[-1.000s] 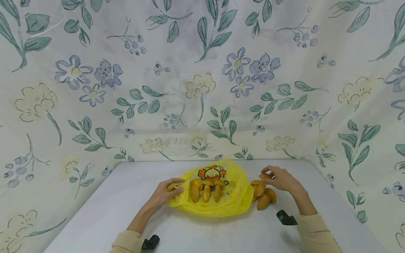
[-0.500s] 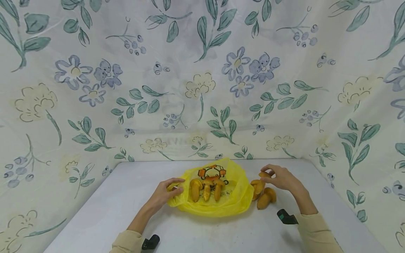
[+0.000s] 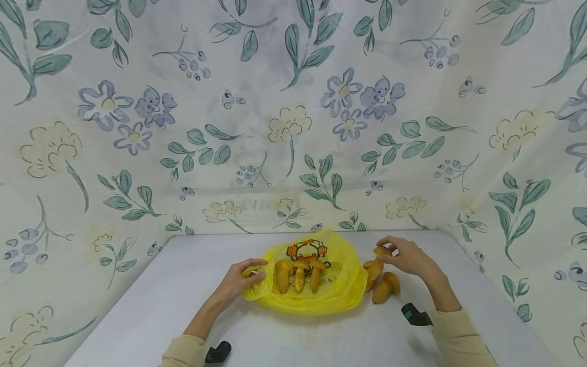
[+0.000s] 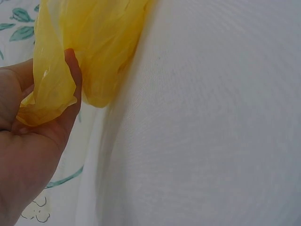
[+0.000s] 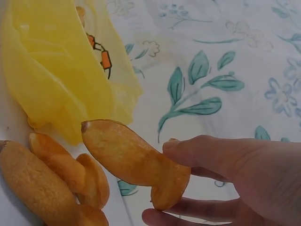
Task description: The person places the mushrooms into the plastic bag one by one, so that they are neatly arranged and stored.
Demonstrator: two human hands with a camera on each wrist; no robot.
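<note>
Orange-brown, thick-stemmed mushroom (image 5: 129, 155) sits just right of the yellow translucent plastic bag (image 3: 344, 295), pinched by its cap between the thumb and fingers of the right hand (image 3: 405, 257). Its long axis slants in the right wrist view: stem tip at the bag's side, cap turned away toward the palm. Two similar ones lie on the white desk (image 3: 321, 339) at the bag's right edge: a loose mushroom (image 3: 385, 288), its stem pointing toward the near side and its cap away, and a partly hidden mushroom (image 5: 59, 162). Within the bag's outline, a row of three mushrooms (image 3: 299, 278) shows stems toward the bag's near edge and caps toward its far edge, long axes roughly parallel; whether they lie inside or on top, I cannot tell. At the bag's left edge, the left hand (image 3: 238, 280) holds a plastic fold between thumb and fingers.
</note>
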